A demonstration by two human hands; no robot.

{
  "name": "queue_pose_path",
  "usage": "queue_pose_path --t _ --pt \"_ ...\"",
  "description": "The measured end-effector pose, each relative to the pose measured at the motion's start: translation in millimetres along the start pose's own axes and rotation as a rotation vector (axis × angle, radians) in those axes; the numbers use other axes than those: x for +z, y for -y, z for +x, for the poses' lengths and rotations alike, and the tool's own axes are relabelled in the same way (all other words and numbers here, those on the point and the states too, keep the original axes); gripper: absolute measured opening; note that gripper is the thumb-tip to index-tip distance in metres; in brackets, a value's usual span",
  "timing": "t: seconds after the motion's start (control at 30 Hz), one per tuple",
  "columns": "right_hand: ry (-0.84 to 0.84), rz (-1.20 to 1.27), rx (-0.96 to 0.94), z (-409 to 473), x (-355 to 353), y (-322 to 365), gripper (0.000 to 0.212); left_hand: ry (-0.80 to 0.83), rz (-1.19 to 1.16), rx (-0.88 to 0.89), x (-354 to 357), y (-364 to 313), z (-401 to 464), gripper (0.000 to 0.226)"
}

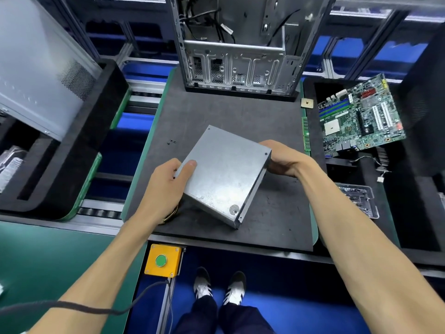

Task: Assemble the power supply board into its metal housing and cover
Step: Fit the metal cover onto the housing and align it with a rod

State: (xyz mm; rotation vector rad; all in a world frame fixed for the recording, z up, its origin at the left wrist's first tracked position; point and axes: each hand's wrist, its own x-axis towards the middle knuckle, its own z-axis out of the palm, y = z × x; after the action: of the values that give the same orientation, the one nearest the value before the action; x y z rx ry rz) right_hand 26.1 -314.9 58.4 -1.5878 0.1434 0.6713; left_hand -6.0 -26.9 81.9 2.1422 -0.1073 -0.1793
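Metal housing (pixel 222 174) held tilted between both grips above the worktop (pixel 277 213): left hand (pixel 168 182) grips its left edge, thumb on top; right hand (pixel 280 156) grips its far-right edge.

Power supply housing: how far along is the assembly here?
Looks done: the metal housing appears closed, its cover panel facing up; the board is not visible. In hand: the left hand and right hand grip its opposite ends above the mat. Likely left: fastening, since small screws lie loose there.
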Motion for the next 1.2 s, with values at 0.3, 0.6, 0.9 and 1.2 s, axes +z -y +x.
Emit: queue_pose_path --t 0.3,0.6,0.9,1.2 --pt "-0.011 0.049 0.014 4 -4 1 0.047 0.032 0.016 -0.013 -6 -7 4 0.047" --pt "-0.067 0.043 0.057 1 1 -7 0.066 0.009 0.023 0.017 9 1 1 0.05" --pt "-0.137 -0.078 0.117 8 -1 -5 0.034 0.035 0.291 0.003 4 12 17 0.064" --pt "-0.047 -0.246 -0.033 13 6 29 0.041 0.063 0.102 -0.107 7 12 25 0.058"
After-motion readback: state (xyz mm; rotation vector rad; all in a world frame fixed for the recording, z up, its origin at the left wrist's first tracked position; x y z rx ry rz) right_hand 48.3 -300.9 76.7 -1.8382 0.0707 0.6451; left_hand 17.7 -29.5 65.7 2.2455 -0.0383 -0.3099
